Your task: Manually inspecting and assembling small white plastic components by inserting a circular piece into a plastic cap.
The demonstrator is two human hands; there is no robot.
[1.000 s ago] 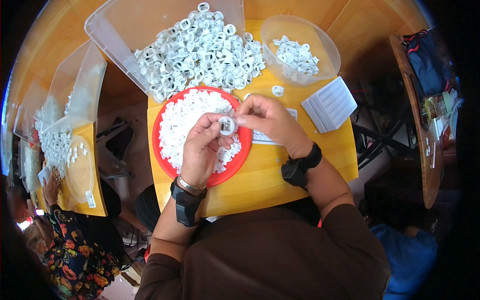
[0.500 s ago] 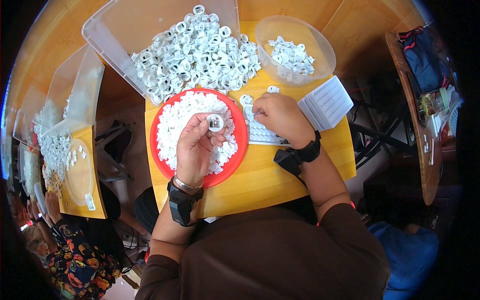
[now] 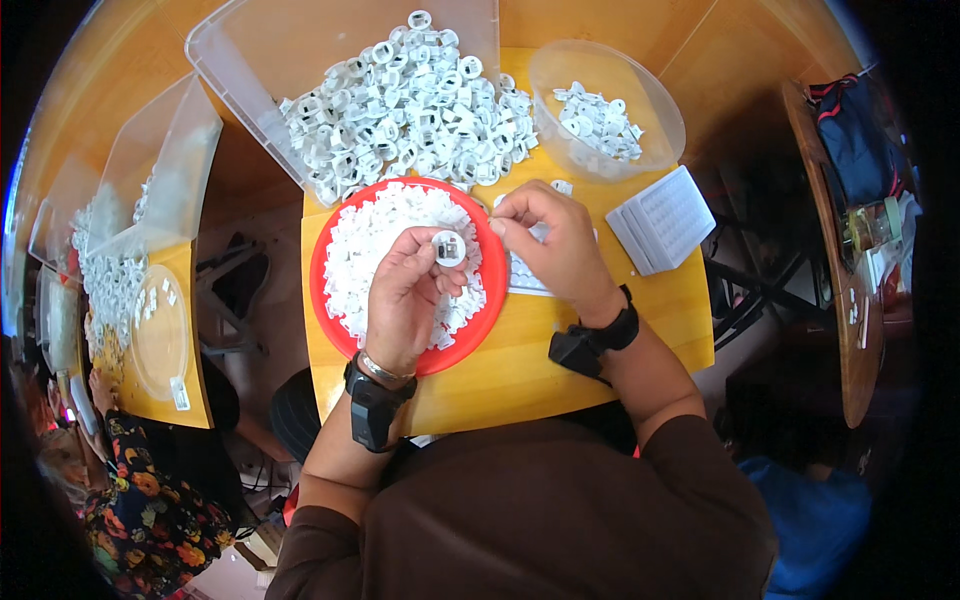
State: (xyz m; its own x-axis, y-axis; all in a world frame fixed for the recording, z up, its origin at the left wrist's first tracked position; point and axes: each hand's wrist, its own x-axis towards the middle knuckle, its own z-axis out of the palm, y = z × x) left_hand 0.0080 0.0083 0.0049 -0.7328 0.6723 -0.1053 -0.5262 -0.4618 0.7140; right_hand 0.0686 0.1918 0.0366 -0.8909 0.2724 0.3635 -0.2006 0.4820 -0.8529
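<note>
glossy plastic plate [image 3: 483, 321]; smooth, varnished-looking wooden table [image 3: 640, 335].

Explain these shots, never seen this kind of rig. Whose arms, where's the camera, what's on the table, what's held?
There's no robot here: a person works with two bare hands and wears black devices on the wrists. A fisheye camera on their head looks down, so straight edges bend toward the rim, and picture left is their left.

On the yellow table sits a round red tray of small white pieces. Beyond it are a clear bin with a heap of white parts and a clear tub holding more. A stack of white trays stands to the right.

The left hand holds a round white part. The right hand has its fingertips close together; anything between them is too small to tell.
</note>
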